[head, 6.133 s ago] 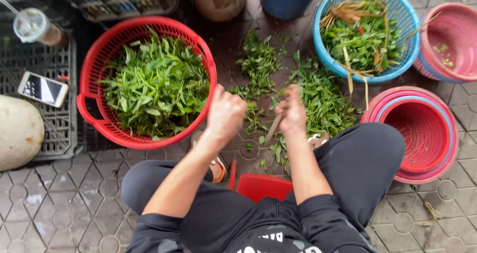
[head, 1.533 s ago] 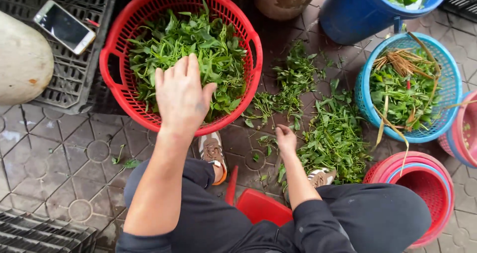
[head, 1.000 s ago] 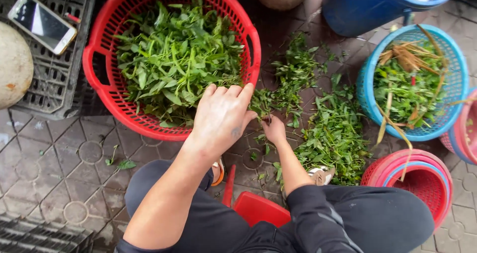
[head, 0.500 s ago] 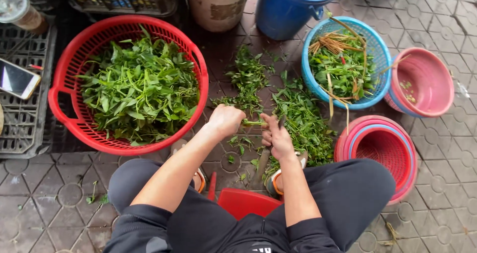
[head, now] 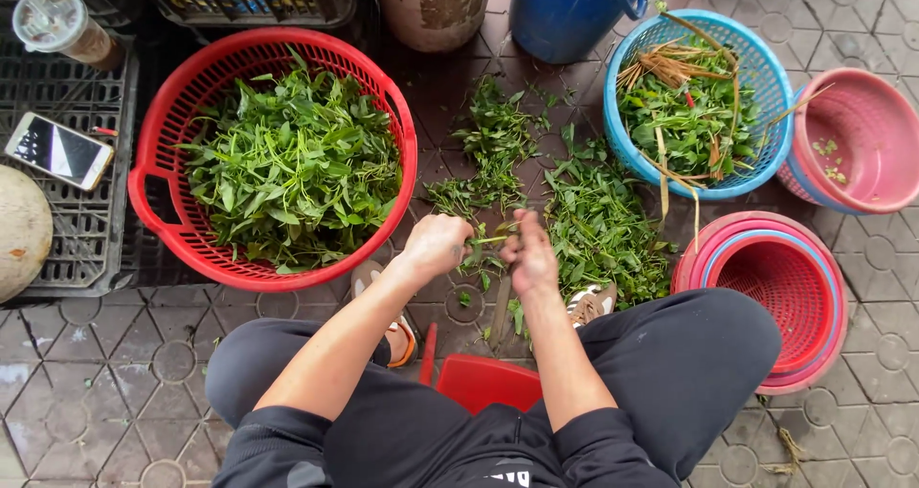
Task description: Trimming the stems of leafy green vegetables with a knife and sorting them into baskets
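My left hand (head: 437, 247) and my right hand (head: 529, 255) meet over the paved floor, both closed on one thin green stem (head: 488, 241) stretched between them. Just left of my hands stands a big red basket (head: 161, 222) full of loose green leaves (head: 287, 172). Under and beyond my hands lies a pile of leafy sprigs (head: 598, 229) on the floor. I sit on a low red stool (head: 486, 383) with my knees spread.
A blue basket (head: 756, 62) at the upper right holds greens and pale stalks. Stacked red baskets (head: 790, 306) sit at the right, a pink bowl (head: 857, 138) beyond them. A phone (head: 59, 151) and a plastic cup (head: 59, 28) rest on black crates (head: 81, 229) at the left. Two buckets (head: 565, 9) stand behind.
My left hand came back from the red basket to the floor in front of me. It joined my right hand, and both now grip one stem.
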